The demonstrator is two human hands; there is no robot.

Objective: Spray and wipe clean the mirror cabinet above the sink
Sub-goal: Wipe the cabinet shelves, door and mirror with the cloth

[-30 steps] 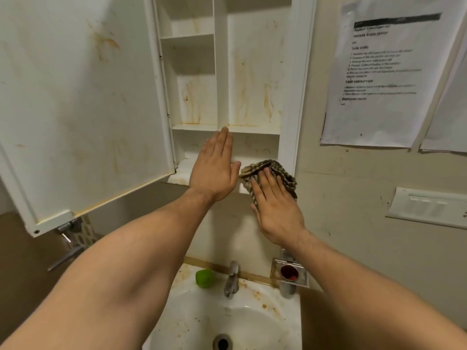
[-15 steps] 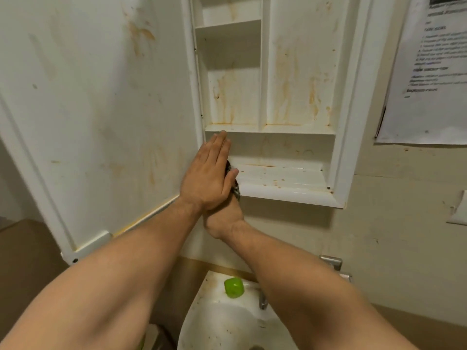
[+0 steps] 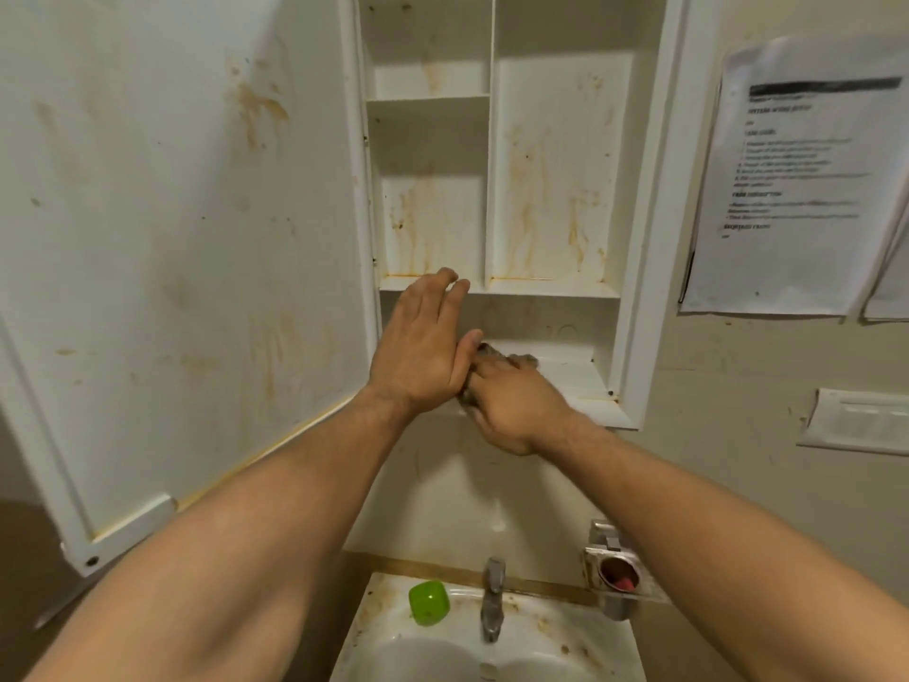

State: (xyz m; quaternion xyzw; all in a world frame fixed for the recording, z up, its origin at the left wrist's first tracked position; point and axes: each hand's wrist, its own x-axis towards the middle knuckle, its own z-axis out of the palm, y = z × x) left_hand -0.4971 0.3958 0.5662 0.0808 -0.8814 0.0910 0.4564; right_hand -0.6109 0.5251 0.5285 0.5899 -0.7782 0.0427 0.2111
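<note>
Pressing the patterned cloth (image 3: pixel 489 350) onto the bottom shelf (image 3: pixel 570 374) of the open mirror cabinet (image 3: pixel 637 248) with the right hand (image 3: pixel 516 406), fingers stretched across it, towards the shelf's left end. Holding the left hand (image 3: pixel 418 351) flat against it, fingers straight and together. Leaning over the stained sink (image 3: pixel 580 647), green cup (image 3: pixel 429 603) sitting left of the tap (image 3: pixel 492 598).
</note>
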